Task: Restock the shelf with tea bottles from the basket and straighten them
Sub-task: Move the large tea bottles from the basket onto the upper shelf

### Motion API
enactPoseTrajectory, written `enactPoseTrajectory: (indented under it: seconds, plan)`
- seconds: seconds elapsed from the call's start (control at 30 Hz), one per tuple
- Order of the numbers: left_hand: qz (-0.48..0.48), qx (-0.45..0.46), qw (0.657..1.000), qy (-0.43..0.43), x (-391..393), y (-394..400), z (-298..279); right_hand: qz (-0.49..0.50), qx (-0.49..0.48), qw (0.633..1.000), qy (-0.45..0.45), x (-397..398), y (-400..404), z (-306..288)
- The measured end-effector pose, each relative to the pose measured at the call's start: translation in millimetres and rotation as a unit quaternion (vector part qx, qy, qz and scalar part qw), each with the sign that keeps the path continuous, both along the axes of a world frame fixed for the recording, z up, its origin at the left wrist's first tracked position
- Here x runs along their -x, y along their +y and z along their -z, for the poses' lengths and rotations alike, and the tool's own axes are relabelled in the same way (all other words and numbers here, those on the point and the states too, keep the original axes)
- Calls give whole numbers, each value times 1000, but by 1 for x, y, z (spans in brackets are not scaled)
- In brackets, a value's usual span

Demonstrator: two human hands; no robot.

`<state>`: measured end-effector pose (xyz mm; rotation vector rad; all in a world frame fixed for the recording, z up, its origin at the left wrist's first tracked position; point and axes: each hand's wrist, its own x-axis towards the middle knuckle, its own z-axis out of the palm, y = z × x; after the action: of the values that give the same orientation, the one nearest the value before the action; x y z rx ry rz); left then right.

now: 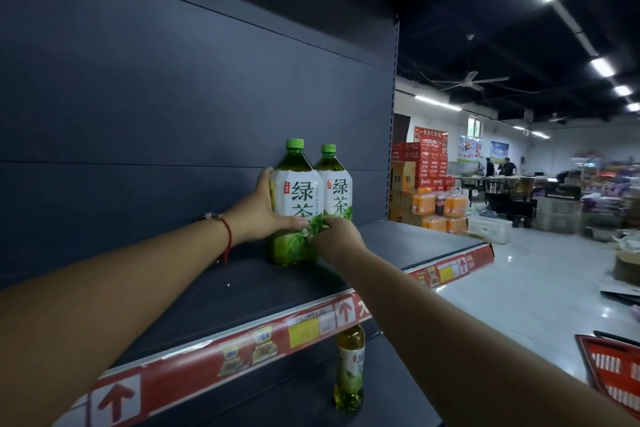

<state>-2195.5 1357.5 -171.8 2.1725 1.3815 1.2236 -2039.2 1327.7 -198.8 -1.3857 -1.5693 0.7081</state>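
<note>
Two large green tea bottles stand upright on the upper shelf [214, 291], pushed back near the dark rear panel, touching each other side by side. I have both hands on the nearer, left bottle [296, 204]. My left hand [265, 208] wraps its left flank, thumb across the label front, fingers [265, 174] curled round the side: a full grasp. My right hand [334, 236] pinches the lower front of the same bottle where the leaf print begins; its fingertips are bent onto the label. The right bottle [337, 191] stands free just behind and beside, label facing out.

Judgement on progress: early. Only these two bottles occupy a long, otherwise bare stretch of shelf, so most of the restocking remains. The step in hand looks like straightening: squaring the left bottle's label forward and seating it against its neighbour.

One smaller tea bottle [349, 371] stands upright on the lower shelf, beneath the red price strip [311, 322]. The basket is not identifiable in this view; a red object at the lower right edge may be it, cannot tell.
</note>
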Motion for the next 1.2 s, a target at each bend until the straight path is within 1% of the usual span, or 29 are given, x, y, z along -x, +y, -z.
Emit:
enactPoseTrajectory:
  seconds: [0.13,0.33,0.47,0.6,0.7,0.8,0.87,0.97,1.03,1.13,1.2]
  plan:
    - [-24,3,1000,4,-3,17,1,-9,6,999,-32,-2,17,0]
    - [-45,9,999,9,-1,31,6,-13,8,999,-38,4,33,7]
    - [-62,-2,998,4,-1,31,12,-19,32,999,-37,6,37,5]
    - [-87,14,996,21,-7,22,11,-18,24,995,-93,6,24,-3]
    - [-134,32,988,73,-16,10,13,-12,-24,983,-179,4,-1,-6]
    - [-155,55,978,127,-17,-4,15,-5,-72,952,-298,-8,-29,-2]
    - [-133,70,976,158,-16,-20,15,10,-89,927,-365,-20,-44,2]
    - [-89,84,971,204,-17,-56,14,25,-108,899,-424,-38,-64,10]
    - [-95,58,966,235,-22,-83,15,34,-113,888,-444,-50,-79,16]
    - [-120,-25,946,299,-39,-124,26,44,-123,880,-457,-70,-108,27]
    - [-109,-60,937,327,-56,-153,40,53,-123,877,-461,-84,-130,37]
